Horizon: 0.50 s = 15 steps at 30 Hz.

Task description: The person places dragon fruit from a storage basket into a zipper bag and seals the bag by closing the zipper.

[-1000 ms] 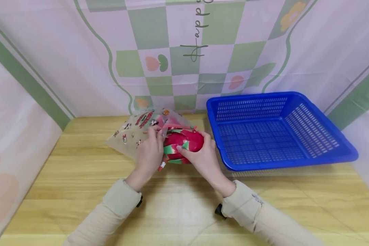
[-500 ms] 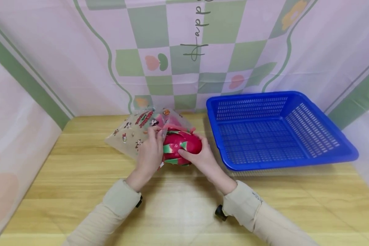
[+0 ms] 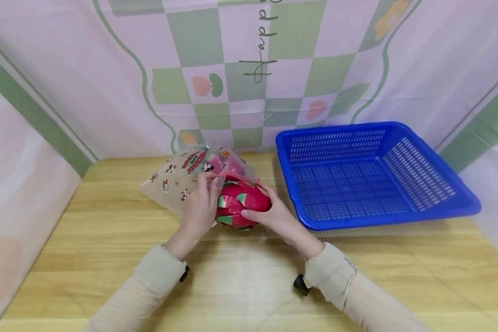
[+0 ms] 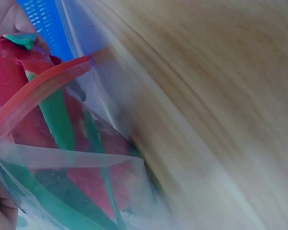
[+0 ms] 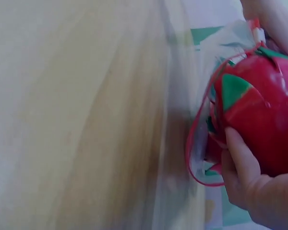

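A red dragon fruit [image 3: 249,201] with green-tipped scales lies partly inside a clear zip bag [image 3: 171,186] printed with small cartoon figures. My right hand [image 3: 275,214] grips its right end, thumb on the near side. With thumb and fingers my left hand [image 3: 201,200] pinches the bag's edge at the mouth. In the left wrist view the bag's red zip strip [image 4: 43,86] runs across the dragon fruit, whose lower part shows through the plastic. A loop of that strip hangs beside the fruit [image 5: 264,110] in the right wrist view. Pinkish shapes show through the bag's back.
A blue plastic basket [image 3: 288,184] with slotted walls stands to the right, close to my right hand. Under everything is a wooden table [image 3: 108,230]. A patterned cloth [image 3: 203,46] hangs behind it and along the sides.
The dragon fruit has shifted slightly left and toward me, and turned a little in my right hand. The bag's red strip now covers more of its upper edge. My left hand keeps its pinch.
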{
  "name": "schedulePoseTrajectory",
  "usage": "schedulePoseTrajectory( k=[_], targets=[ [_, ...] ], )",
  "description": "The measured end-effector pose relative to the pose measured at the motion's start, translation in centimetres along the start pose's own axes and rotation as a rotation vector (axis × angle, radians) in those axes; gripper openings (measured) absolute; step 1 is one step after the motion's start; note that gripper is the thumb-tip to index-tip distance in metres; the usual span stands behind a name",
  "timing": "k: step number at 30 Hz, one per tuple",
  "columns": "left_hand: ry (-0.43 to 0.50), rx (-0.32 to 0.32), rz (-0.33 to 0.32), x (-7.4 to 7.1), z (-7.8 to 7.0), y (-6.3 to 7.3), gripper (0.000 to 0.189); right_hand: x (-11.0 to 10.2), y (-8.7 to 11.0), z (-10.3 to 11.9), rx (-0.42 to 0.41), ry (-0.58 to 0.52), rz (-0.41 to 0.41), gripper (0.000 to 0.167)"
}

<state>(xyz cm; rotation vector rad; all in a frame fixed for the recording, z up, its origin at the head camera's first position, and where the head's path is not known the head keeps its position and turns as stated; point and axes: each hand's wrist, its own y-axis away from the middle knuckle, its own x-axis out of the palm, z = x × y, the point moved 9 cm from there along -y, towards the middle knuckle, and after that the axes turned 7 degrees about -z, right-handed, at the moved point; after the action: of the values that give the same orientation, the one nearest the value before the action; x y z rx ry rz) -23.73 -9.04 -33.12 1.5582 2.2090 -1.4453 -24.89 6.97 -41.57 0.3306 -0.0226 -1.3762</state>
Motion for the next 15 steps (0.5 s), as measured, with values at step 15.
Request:
schedulePoseTrajectory(
  k=[15],
  targets=[
    [0.029,0.011,0.026,0.07,0.01,0.02,0.016,0.49,0.22,-0.03,-0.018,0.057,-0.010,0.090]
  ],
)
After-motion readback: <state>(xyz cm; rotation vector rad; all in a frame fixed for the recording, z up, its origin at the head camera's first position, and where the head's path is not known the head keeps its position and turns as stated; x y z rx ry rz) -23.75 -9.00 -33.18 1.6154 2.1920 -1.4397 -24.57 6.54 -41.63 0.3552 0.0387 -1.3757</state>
